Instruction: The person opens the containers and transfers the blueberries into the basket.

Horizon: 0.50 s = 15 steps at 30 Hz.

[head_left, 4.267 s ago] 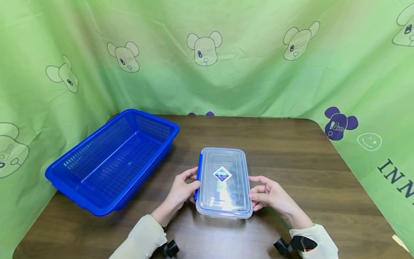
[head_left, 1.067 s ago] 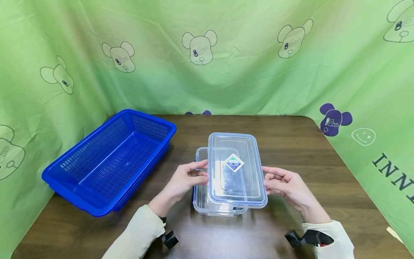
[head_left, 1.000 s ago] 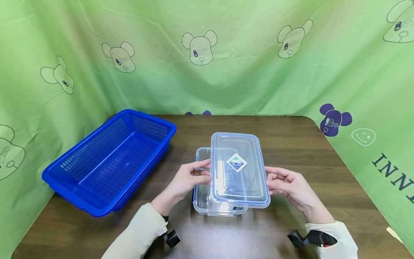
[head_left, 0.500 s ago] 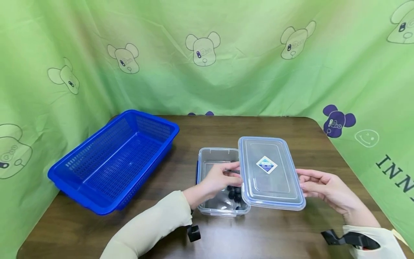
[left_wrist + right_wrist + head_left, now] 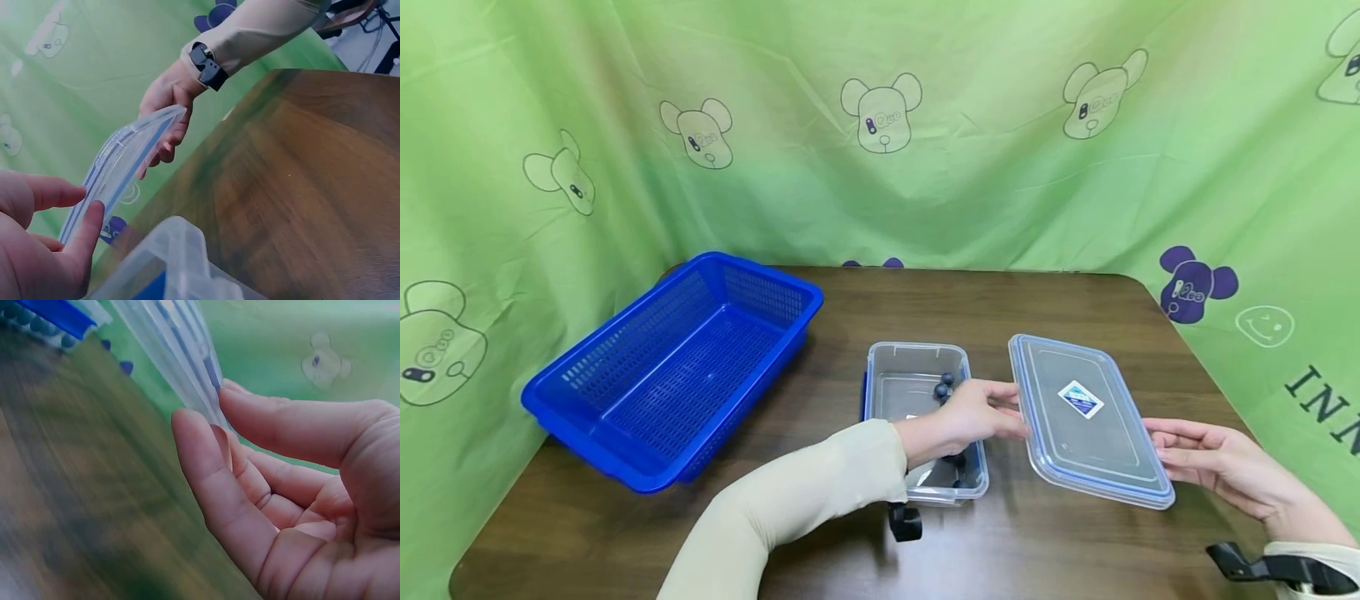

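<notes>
A clear plastic lid (image 5: 1097, 442) with a blue seal and a diamond sticker is held level-ish to the right of its food container, its right side lower. My left hand (image 5: 966, 417) pinches the lid's left edge, the forearm crossing over the container. Thumb and fingers of my right hand (image 5: 1232, 467) grip the opposite edge, as the right wrist view also shows with the lid (image 5: 187, 356) edge-on. The uncovered container (image 5: 917, 347) stands on the table, several dark blueberries (image 5: 942, 390) along its right side, partly hidden by my left hand and sleeve.
A large blue perforated basket (image 5: 692, 383) stands at the left, its long side angled. The brown wooden table (image 5: 1000, 304) reaches back to a green printed curtain (image 5: 985, 183). Close below my left hand is the container's corner (image 5: 181, 244).
Both hands have lifted the lid off the container and carried it right, turning it slightly. The container has stayed in place, its blueberries now in plain view.
</notes>
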Available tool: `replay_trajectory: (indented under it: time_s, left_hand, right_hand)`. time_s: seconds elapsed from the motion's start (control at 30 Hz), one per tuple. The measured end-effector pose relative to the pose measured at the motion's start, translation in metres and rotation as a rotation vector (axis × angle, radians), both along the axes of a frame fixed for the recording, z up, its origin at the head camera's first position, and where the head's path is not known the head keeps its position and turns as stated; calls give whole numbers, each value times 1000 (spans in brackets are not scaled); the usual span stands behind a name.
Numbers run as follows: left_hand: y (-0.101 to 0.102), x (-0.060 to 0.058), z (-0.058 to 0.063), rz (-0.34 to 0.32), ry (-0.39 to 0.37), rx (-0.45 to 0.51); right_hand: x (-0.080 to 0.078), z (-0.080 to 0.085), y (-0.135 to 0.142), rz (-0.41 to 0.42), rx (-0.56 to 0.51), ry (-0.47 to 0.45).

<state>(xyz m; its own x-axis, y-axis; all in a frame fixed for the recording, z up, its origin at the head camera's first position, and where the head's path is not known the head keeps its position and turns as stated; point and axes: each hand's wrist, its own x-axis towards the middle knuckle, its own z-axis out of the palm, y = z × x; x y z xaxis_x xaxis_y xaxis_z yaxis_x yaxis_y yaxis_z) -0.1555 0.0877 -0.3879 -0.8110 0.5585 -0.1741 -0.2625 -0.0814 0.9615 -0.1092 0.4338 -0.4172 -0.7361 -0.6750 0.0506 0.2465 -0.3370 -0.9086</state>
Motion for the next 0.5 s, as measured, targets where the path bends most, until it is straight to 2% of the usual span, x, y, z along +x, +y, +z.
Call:
replay_trajectory:
  time_s: [0.07, 0.17, 0.3, 0.4, 0.5]
  left_hand:
    - [7, -1, 2, -27, 3, -41]
    - [17, 0, 2, -71, -32, -75]
    - [26, 6, -1, -113, -137, -75]
    - [31, 13, -3, -100, -213, -70]
    - [36, 20, -4, -51, -262, -86]
  right_hand:
    - [0, -2, 7, 3, 3, -22]
    - [0, -6, 16, 11, 24, -58]
    - [1, -12, 25, 69, 32, -104]
    - [1, -17, 28, 113, 34, -136]
    - [0, -20, 28, 129, 68, -146]
